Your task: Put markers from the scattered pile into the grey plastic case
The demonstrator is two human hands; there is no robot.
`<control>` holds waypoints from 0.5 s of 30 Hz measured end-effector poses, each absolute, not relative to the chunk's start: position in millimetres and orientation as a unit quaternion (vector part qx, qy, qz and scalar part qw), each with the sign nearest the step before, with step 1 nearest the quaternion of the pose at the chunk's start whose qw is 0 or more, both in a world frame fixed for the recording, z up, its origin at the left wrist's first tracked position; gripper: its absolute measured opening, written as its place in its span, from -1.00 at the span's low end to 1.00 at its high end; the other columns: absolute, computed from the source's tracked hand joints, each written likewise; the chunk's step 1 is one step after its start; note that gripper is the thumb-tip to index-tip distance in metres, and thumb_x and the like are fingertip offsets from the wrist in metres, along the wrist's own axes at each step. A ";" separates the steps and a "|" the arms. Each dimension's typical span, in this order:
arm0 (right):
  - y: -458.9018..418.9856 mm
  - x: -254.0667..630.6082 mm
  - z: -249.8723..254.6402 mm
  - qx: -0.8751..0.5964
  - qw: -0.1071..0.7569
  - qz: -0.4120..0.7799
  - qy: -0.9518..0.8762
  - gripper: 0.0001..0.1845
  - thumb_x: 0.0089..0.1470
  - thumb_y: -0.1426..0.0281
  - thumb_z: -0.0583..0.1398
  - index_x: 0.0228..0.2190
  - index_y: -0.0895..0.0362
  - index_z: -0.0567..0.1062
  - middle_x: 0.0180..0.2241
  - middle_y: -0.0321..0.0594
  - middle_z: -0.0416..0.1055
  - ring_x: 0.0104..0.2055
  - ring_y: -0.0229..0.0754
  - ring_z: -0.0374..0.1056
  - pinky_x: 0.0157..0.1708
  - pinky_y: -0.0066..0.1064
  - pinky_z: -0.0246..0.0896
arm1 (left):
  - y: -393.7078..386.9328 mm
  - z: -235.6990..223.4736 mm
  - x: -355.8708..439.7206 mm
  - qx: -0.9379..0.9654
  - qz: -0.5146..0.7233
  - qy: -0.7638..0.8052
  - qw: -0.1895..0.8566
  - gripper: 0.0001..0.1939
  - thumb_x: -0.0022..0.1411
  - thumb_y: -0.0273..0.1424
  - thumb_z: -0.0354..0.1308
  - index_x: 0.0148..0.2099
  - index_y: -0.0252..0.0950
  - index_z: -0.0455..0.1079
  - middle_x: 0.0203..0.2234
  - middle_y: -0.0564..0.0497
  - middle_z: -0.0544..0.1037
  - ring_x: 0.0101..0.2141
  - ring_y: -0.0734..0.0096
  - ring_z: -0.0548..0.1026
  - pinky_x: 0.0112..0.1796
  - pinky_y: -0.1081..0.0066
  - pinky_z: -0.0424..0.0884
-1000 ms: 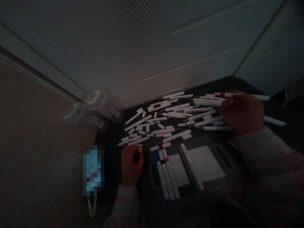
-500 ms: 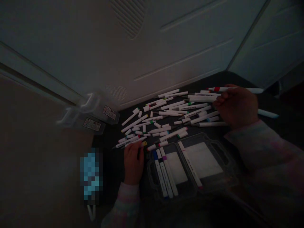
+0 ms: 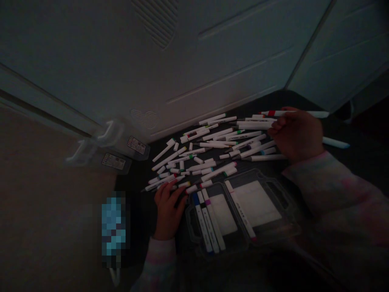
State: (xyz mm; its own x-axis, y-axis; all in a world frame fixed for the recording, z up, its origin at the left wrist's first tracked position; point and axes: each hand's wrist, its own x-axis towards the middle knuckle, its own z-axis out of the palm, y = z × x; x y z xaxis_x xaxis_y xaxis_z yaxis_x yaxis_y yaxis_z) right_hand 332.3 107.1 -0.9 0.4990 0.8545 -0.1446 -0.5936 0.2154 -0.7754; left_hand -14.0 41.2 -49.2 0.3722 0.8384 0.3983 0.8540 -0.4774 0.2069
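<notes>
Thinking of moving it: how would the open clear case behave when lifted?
The case has thin-looking clear walls, so it's probably light and stiff. It may fold where its two halves meet. The markers in it could slide if tilted.

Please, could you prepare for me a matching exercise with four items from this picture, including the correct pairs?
1. right hand
2. left hand
3. blue-capped marker
4. two labelled boxes

A. in the open case
B. beside the white panel
C. holding the red-banded marker
D. thumb and fingers apart

Correct pairs: 1-C, 2-D, 3-A, 4-B.
</notes>
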 end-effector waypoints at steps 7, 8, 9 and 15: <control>106.0 328.6 4.9 -0.422 0.761 0.472 -0.143 -0.87 -0.22 0.57 0.02 -0.58 0.16 0.34 -0.76 -0.41 0.10 -0.69 -0.38 0.00 -0.67 -0.53 -0.03 | 41.8 -49.7 -12.2 -0.832 -0.220 -0.508 0.027 -0.80 0.11 -0.39 0.10 -0.17 -0.17 0.40 -0.07 -0.05 0.37 -0.02 0.14 0.22 -0.06 0.10 0.20; 105.8 327.9 5.9 -0.425 0.759 0.474 -0.140 -0.87 -0.22 0.57 0.02 -0.58 0.16 0.33 -0.76 -0.41 0.10 -0.69 -0.38 0.00 -0.67 -0.53 -0.03 | 41.9 -49.6 -11.6 -0.832 -0.222 -0.507 0.028 -0.81 0.11 -0.39 0.10 -0.18 -0.18 0.40 -0.09 -0.06 0.38 -0.02 0.14 0.22 -0.07 0.10 0.21; 105.6 327.4 6.6 -0.427 0.757 0.476 -0.138 -0.87 -0.21 0.57 0.02 -0.58 0.16 0.33 -0.76 -0.40 0.10 -0.69 -0.38 0.00 -0.67 -0.53 -0.04 | 42.0 -49.5 -11.2 -0.832 -0.223 -0.507 0.028 -0.81 0.10 -0.39 0.10 -0.19 -0.18 0.41 -0.09 -0.07 0.38 -0.03 0.14 0.22 -0.07 0.10 0.21; 106.7 328.9 2.2 -0.425 0.759 0.469 -0.154 -0.88 -0.24 0.58 0.05 -0.58 0.15 0.32 -0.75 -0.41 0.10 -0.69 -0.39 0.02 -0.66 -0.53 -0.02 | 41.6 -49.6 -9.2 -0.832 -0.211 -0.513 0.035 -0.80 0.08 -0.40 0.12 -0.18 -0.17 0.40 -0.11 -0.06 0.38 -0.04 0.14 0.23 -0.08 0.10 0.21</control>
State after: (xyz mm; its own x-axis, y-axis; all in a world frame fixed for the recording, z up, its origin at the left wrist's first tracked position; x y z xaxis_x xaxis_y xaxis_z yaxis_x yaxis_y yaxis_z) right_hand 328.9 106.7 2.2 0.5132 0.8421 -0.1660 -0.5809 0.1984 -0.7895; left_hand -9.2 41.6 -49.6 0.3853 0.8377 0.3870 0.8670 -0.4722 0.1591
